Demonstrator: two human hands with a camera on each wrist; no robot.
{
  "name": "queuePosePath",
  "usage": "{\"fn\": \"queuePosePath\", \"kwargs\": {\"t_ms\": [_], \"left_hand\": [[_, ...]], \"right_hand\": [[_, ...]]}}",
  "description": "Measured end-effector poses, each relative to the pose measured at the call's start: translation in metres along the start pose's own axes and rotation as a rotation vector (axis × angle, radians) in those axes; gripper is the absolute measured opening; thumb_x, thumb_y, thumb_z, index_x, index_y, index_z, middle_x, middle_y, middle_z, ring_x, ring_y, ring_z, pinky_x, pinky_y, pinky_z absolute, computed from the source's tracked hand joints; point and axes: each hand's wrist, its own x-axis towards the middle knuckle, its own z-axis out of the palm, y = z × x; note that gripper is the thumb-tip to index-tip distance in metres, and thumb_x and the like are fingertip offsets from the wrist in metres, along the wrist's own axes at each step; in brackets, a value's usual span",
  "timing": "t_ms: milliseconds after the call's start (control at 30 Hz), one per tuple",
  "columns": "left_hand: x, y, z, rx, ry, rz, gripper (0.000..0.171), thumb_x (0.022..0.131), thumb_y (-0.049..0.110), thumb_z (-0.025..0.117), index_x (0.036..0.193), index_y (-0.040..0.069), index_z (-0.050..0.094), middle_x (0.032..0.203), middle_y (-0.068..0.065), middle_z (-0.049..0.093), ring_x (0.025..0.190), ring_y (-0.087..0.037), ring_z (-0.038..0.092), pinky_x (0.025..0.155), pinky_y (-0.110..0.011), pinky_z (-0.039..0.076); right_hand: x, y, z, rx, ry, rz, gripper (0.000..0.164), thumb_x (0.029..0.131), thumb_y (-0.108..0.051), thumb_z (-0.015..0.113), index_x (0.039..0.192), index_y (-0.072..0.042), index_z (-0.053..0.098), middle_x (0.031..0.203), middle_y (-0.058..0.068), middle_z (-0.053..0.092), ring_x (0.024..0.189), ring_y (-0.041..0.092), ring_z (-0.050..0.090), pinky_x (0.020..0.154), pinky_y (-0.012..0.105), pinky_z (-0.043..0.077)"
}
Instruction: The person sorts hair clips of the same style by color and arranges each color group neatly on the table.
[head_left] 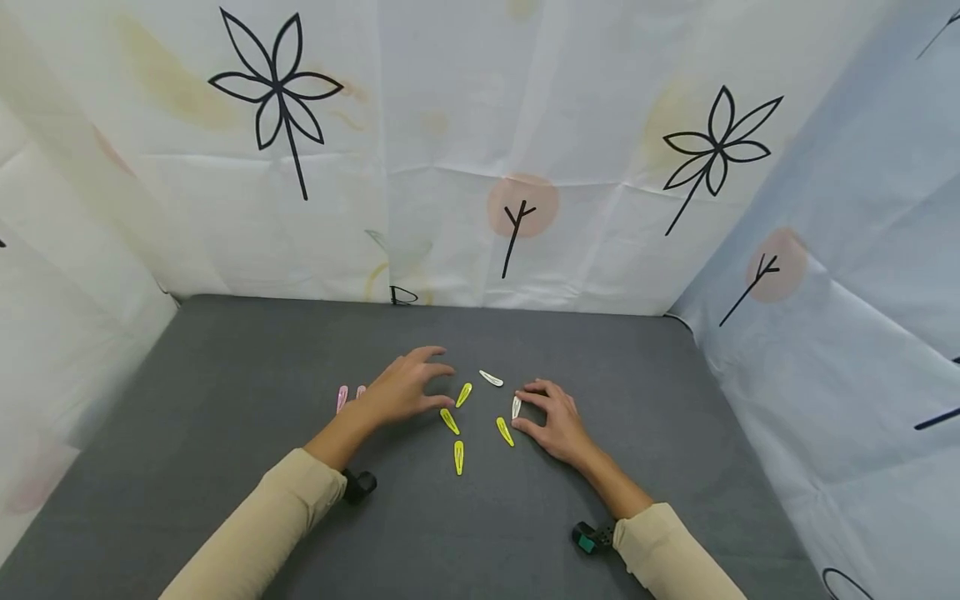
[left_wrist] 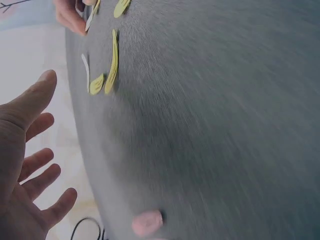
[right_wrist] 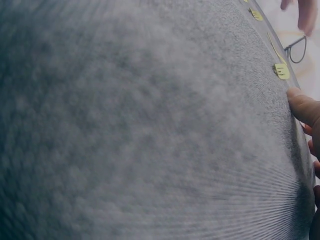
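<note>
My right hand [head_left: 558, 427] has its thumb and fingertips at the two ends of a white snap hair clip [head_left: 516, 407], pinching it at the table top. Close by lies a yellow hair clip [head_left: 505, 432]. My left hand [head_left: 405, 387] hovers with fingers spread and nothing between them. Just right of its fingers are two yellow clips, an upper one [head_left: 464, 394] and a lower one [head_left: 449, 421]. A third yellow clip [head_left: 459, 457] lies nearer me. Beyond them rests another white clip [head_left: 491, 378]. Two pink clips [head_left: 342, 398] lie left of my left hand, one partly hidden by it.
The dark grey table [head_left: 247, 375] is bounded at the back and sides by white cloth [head_left: 450, 108] printed with leaves and trees. Black wrist devices sit on both arms, the left one [head_left: 360, 485] and the right one [head_left: 592, 537].
</note>
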Motion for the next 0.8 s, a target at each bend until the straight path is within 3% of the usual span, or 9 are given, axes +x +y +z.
{"fn": "queuePosePath", "kwargs": {"t_ms": [200,333,800], "left_hand": [[0.026,0.0,0.026,-0.024,-0.059,-0.092,0.054,0.085,0.042,0.078,0.127,0.011,0.068,0.145,-0.018,0.049,0.138,-0.035,0.041,0.101,-0.064,0.038],[0.036,0.004,0.038,-0.035,-0.071,-0.114,0.053,0.087,0.042,0.077,0.129,0.012,0.067,0.144,-0.017,0.049,0.137,-0.033,0.042,0.102,-0.058,0.039],[0.053,0.012,0.056,-0.029,-0.041,-0.182,0.056,0.089,0.043,0.073,0.134,0.012,0.063,0.148,-0.019,0.042,0.143,-0.035,0.033,0.107,-0.054,0.037]], "right_hand": [[0.001,0.0,0.001,-0.008,0.001,0.007,0.048,0.08,-0.022,0.084,0.123,-0.005,0.07,0.129,0.016,0.058,0.134,0.04,0.043,0.105,0.063,0.028],[0.002,-0.001,0.001,-0.008,-0.002,0.013,0.048,0.08,-0.022,0.084,0.123,-0.005,0.07,0.129,0.016,0.059,0.134,0.039,0.044,0.105,0.062,0.028],[0.002,0.0,0.002,0.005,-0.007,0.018,0.049,0.081,-0.021,0.083,0.124,-0.004,0.07,0.13,0.017,0.057,0.134,0.039,0.043,0.105,0.062,0.027]]}}
